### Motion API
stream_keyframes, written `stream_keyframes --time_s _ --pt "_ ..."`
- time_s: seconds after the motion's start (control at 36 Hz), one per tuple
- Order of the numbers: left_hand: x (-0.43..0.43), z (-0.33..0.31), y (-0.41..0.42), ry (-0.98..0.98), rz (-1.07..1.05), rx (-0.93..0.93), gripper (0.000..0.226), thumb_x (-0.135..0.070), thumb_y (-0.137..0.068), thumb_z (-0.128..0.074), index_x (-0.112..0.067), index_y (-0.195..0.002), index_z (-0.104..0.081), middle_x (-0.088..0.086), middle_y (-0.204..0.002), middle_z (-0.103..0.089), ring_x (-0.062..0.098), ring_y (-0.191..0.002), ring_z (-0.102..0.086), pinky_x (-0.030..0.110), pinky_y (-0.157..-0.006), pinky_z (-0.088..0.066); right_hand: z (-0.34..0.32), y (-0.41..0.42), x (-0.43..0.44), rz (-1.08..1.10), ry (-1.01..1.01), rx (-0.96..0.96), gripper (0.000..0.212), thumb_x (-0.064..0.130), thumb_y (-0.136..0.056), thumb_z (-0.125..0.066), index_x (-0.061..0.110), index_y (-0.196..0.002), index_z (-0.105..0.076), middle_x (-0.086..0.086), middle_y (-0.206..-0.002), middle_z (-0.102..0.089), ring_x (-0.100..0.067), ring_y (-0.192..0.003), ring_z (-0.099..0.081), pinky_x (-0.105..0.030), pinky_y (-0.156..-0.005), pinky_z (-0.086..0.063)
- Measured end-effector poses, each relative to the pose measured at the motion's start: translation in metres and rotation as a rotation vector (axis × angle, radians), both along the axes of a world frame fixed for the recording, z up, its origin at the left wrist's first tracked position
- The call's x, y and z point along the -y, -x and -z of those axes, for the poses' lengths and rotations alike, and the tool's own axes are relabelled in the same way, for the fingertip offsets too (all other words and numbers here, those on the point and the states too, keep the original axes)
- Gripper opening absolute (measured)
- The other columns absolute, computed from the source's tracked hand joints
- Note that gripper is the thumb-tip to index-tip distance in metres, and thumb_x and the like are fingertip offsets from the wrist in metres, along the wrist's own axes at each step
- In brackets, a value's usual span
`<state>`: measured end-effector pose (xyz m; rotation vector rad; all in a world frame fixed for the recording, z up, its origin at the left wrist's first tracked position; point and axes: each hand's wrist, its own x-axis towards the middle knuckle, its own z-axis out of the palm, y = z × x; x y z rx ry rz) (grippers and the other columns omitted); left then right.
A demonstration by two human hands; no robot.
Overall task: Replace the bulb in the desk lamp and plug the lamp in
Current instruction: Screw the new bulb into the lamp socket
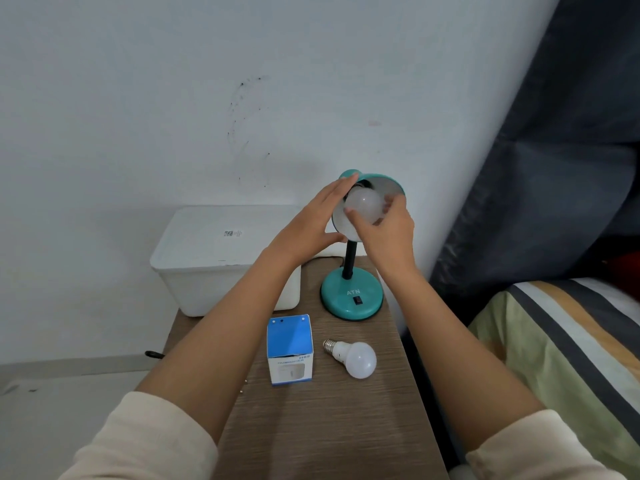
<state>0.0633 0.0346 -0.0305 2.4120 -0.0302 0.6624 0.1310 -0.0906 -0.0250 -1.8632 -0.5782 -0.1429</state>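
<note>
A white bulb (364, 205) sits in the mouth of a teal desk lamp's shade (384, 183), which is tilted toward the viewer. The right hand (386, 230) is closed around the bulb, fingertips on its dome; whether it is being screwed in or out cannot be told. The left hand (311, 223) lies open, palm against the shade's outer left side, bracing it. The lamp's round base (351, 301) stands at the back right of a narrow wooden bench (332, 427), close to the edge.

A second white bulb (351, 356) lies loose on its side in front of the base, beside a small blue and white box (290, 348). A white lidded bin (221, 258) stands behind on the left.

Risks, as a judgement: turning the bulb at an angle could cross its thread; a hard twist could tip the lamp off the near edge; the loose bulb could roll off if nudged by an arm.
</note>
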Motion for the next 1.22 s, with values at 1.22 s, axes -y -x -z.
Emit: stream_keyframes --time_s 1.22 --pt "-0.002 0.002 -0.003 -0.014 0.002 0.030 0.095 -0.002 -0.074 -0.075 -0.023 -0.148 -0.019 -0.001 -0.150 -0.030 0.004 -0.135 -0.027 0.010 -0.108 -0.025 -0.001 0.002 -0.005 -0.072 -0.024 -0.071 0.049 0.024 -0.085 -0.058 0.020 -0.131 -0.042 -0.009 -0.127 -0.051 -0.026 -0.109 -0.054 -0.032 -0.086 -0.048"
